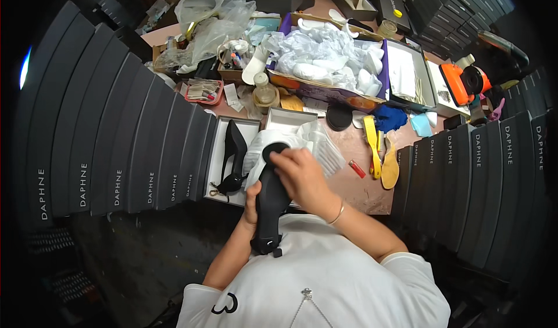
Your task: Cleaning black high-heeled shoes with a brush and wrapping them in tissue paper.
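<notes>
My left hand is wrapped round the left side of a black shoe, holding it lengthwise in front of my white shirt. The shoe's far end shows a dark round part. There my right hand reaches over from the right, its fingers bent and pressed together against the shoe. Whatever they pinch is hidden. Beyond my hands lies an open white-lined shoebox. In its left part rests another black shoe, with a high heel. White tissue paper spreads over the box's right part.
Stacked dark shoeboxes wall in the left, and more boxes the right. On the table lie a yellow brush, a red lighter and a tan insole. Behind stand a glass bottle and a carton of crumpled white paper.
</notes>
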### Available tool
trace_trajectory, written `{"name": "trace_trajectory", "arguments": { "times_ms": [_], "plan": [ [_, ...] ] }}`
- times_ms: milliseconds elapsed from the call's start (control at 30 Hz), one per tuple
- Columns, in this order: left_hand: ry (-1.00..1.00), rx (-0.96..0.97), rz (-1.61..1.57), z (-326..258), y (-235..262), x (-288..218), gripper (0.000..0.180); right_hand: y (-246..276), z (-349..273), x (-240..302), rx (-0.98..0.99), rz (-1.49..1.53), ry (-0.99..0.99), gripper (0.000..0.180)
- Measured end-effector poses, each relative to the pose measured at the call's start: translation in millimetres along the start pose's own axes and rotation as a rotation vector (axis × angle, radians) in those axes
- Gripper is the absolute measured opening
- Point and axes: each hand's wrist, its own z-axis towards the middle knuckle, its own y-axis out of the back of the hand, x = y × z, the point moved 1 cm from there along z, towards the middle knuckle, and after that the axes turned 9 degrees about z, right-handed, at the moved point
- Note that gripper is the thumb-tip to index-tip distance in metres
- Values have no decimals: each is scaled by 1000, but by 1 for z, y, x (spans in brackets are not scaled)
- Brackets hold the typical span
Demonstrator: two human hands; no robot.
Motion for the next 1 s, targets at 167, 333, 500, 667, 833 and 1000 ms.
{"name": "trace_trajectory", "arguments": {
  "times_ms": [167, 333, 500, 667, 833, 1000],
  "plan": [
    [86, -239, -223, 3, 15, -5, 72, -42, -44, 18, 329, 74, 116, 44],
    [42, -119, -50, 5, 32, 3, 95, -34, -62, 15, 644, 490, 116, 24],
    [60, -408, -208, -2, 22, -7, 85, -8, -44, 19, 427, 363, 13, 37],
    [35, 58, -240, 6, 67, 15, 92, -42, -58, 11, 553, 318, 103, 38],
    [23, -231, -180, 6, 73, 20, 89, 4, -70, 19, 492, 318, 34, 37],
    [18, -319, -208, 11, 58, 4, 87, -28, -69, 24, 600, 152, 313, 37]
  ]
}}
